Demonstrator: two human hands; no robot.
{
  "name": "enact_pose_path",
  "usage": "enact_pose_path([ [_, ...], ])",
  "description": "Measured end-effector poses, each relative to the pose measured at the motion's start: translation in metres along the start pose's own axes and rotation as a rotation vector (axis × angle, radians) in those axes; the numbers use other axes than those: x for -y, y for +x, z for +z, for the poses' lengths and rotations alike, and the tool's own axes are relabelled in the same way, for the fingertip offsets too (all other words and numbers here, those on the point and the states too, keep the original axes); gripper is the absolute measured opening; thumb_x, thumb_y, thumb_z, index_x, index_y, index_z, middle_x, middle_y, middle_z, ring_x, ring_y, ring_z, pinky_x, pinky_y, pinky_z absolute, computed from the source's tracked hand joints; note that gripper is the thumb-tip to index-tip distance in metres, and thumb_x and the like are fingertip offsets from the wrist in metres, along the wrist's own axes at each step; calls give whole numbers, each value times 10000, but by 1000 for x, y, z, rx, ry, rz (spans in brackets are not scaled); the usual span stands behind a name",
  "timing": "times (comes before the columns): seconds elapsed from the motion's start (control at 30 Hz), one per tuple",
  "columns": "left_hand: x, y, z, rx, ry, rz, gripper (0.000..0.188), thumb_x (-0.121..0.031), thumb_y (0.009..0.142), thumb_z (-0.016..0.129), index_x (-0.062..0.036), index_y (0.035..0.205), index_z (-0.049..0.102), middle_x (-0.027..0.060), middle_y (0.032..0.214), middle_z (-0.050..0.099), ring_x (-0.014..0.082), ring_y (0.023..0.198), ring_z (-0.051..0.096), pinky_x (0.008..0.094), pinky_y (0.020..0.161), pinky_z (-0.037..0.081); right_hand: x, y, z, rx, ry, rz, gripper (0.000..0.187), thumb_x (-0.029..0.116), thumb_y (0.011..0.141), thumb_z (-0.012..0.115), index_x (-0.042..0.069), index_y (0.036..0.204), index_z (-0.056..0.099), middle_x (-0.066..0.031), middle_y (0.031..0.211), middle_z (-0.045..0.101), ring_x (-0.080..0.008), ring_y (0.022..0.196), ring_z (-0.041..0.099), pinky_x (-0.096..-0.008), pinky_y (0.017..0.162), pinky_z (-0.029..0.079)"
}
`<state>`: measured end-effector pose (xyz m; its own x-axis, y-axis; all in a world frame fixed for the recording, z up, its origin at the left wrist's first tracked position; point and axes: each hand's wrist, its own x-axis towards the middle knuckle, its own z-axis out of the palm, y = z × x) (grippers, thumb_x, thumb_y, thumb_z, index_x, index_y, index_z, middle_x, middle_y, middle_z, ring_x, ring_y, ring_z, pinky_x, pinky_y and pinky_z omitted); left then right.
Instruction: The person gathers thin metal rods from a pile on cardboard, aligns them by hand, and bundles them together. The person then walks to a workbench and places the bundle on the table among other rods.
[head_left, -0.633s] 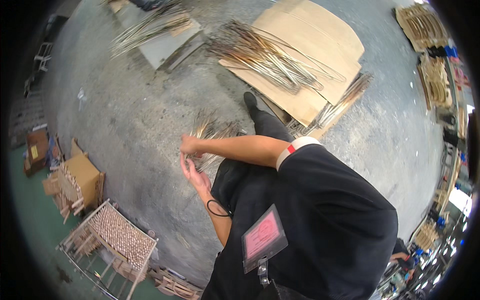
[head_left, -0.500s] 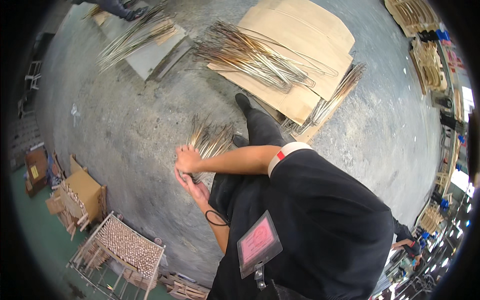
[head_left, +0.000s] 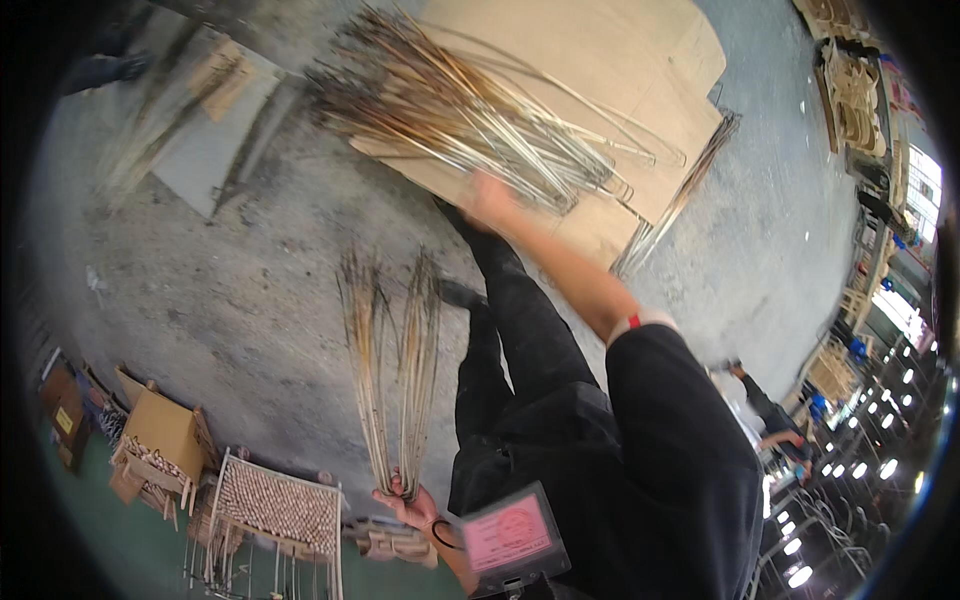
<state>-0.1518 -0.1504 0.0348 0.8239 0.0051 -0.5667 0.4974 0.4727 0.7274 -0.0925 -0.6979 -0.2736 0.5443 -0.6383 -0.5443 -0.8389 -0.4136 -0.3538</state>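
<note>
Holding thin metal rods (head_left: 415, 385) clamped by their near ends in the fingers of the left hand (head_left: 410, 508), split into two bunches ahead of those fingers. Holding the right hand (head_left: 490, 203) out beside a heap of similar rods (head_left: 480, 110) on cardboard (head_left: 680, 115), too blurred to tell whether with fingers apart, together or touching.

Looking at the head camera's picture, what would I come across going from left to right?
Brown box, tan cardboard box, stacked wooden pieces, thin metal rods gripped in the left hand, the blurred right hand, another person.
</note>
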Motion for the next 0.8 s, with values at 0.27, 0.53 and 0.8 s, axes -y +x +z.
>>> enact_pose_path([
  [0.27,-25,-8,-3,-254,45,-6,344,-132,880,772,-200,1212,712,40,936,681,209,985,638,502,1196,358,-228,164,-89,407,-456,243,792,517,888,685,121,1520,418,-241,1395,572,-366,1326,544,-514,1072,468],
  [0.53,-21,-5,4,-52,-94,-38,348,-297,1066,515,-196,1386,610,84,1136,633,218,1064,626,473,1176,430,-218,112,-130,185,-445,-90,178,223,984,545,88,1095,583,-185,1050,709,-411,1000,679,-554,816,546],
  [0.8,-16,4,-6,-343,324,-10,385,-181,907,753,-252,1279,683,-16,844,656,157,916,645,517,1143,412,-227,68,-157,191,-485,-256,178,239,910,655,119,1041,649,-166,1317,618,-363,1317,515,-588,1014,411],
])
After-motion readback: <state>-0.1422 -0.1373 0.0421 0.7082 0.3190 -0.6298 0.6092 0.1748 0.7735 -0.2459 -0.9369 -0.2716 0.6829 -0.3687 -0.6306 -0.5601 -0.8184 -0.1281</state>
